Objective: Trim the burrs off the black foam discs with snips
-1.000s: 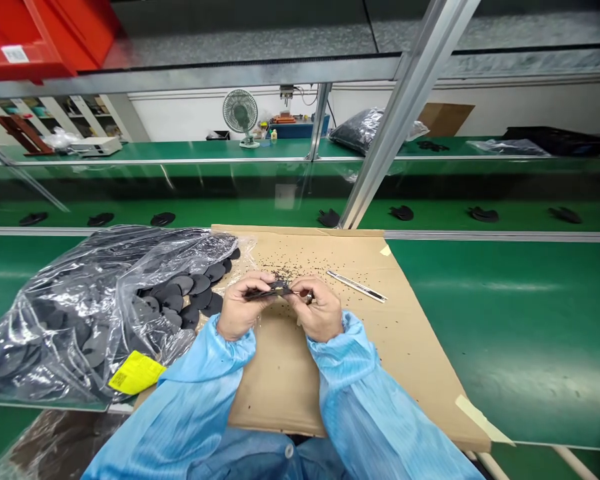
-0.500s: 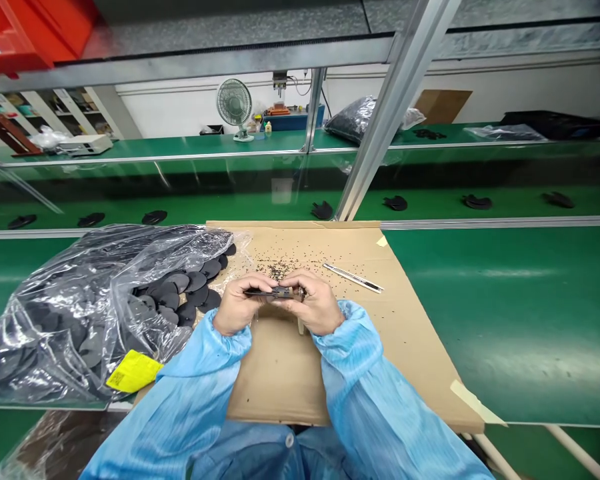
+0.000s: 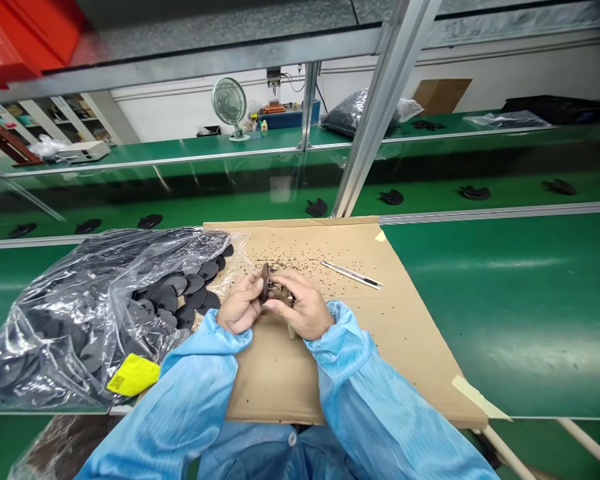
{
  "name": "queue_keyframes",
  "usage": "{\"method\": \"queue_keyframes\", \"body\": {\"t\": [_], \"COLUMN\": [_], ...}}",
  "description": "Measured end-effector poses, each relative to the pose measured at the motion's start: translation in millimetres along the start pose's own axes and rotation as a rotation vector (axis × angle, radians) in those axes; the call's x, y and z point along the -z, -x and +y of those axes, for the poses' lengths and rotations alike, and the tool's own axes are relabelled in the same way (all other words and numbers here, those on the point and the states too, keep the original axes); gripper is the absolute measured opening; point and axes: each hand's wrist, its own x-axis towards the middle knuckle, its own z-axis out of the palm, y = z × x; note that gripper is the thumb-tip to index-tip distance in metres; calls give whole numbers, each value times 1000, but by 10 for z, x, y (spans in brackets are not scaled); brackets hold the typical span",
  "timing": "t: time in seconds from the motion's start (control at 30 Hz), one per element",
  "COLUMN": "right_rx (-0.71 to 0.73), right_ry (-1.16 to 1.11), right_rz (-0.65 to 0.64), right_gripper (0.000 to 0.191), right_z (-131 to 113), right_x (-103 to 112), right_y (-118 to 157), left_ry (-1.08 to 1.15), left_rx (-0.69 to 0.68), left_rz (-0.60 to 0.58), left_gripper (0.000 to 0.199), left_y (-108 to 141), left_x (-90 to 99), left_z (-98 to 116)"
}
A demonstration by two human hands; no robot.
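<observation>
My left hand [image 3: 241, 304] grips a dark round disc [image 3: 265, 283], which is tilted up on its edge above the cardboard sheet [image 3: 280, 373]. Close on the right, my right hand [image 3: 304, 308] has its fingers curled against the disc's inner side, around small metallic parts too small to make out. A pale piece [image 3: 291, 331] shows below that hand. Many tiny black bits [image 3: 300, 255] are scattered over the cardboard behind both hands. A slim cutter knife [image 3: 351, 274] lies to the right of them.
At left, a clear plastic bag [image 3: 80, 293] spills black discs [image 3: 195, 283] beside a yellow label [image 3: 133, 375]. Behind, several dark parts [image 3: 317, 207] lie on the green belt [image 3: 220, 193]. A metal post [image 3: 367, 120] rises beyond the cardboard.
The disc has turned from lying nearly flat between both hands to standing on edge. My right hand has shifted slightly left and its fingers have spread a little. The view has tilted slightly.
</observation>
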Motion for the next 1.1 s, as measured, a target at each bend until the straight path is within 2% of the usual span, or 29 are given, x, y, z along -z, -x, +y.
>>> {"method": "queue_keyframes", "body": {"t": [0.1, 0.17, 0.33, 0.57, 0.73, 0.93, 1.0, 1.1], "right_rx": [20, 30, 35, 103, 70, 49, -39, -324], "right_ry": [49, 85, 137, 172, 228, 117, 65, 23], "right_rz": [3, 22, 25, 52, 110, 123, 214, 509], "right_gripper": [23, 23, 24, 22, 22, 20, 18, 24], "right_z": [1, 9, 26, 31, 36, 72, 121, 226], "right_x": [-17, -27, -47, -63, -128, -131, -98, -46], "right_y": [15, 24, 36, 57, 68, 43, 31, 1], "left_ry": [43, 70, 132, 97, 112, 156, 154, 107], "left_rx": [124, 174, 231, 161, 118, 115, 103, 1], "left_rz": [-19, -13, -55, -64, -37, -44, -22, 58], "left_gripper": [35, 30, 39, 47, 48, 51, 51, 48], "left_y": [-6, -1, 17, 46, 35, -7, -18, -42], "left_x": [32, 52, 68, 2, -2, 35, 38, 25], "left_z": [1, -11, -51, 0, -11, 8, 21, 9]}}
